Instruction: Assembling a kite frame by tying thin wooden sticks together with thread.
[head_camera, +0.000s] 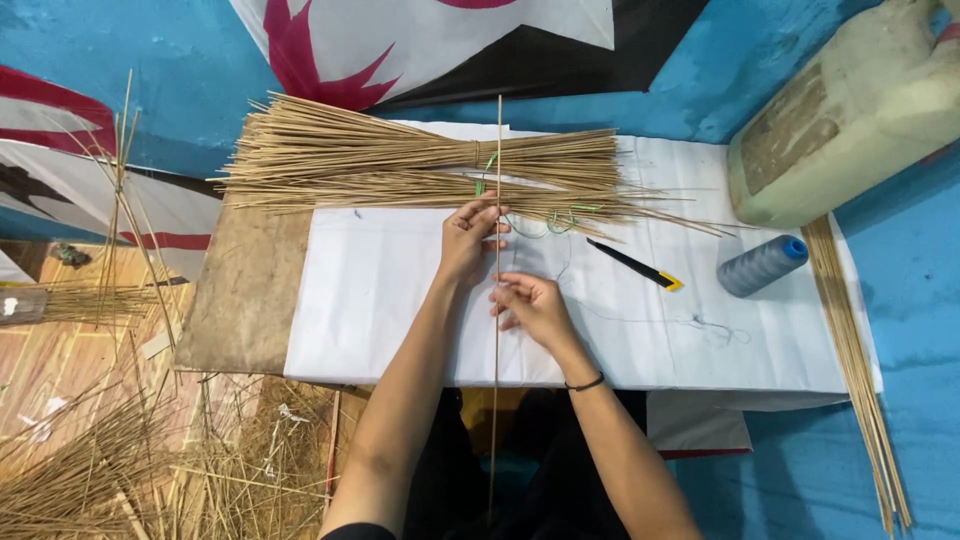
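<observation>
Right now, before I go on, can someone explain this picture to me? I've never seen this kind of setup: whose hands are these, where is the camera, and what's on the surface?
The one view comes from a camera worn on the person's head, looking down at their own bare hands. The left hand and right hand both pinch one long thin stick that runs straight away from the body. It lies over a white sheet spread on the work surface. Beyond the hands lies a tied bundle of sticks. To the right are a black and yellow knife and a grey thread spool, with loose thread beside them.
</observation>
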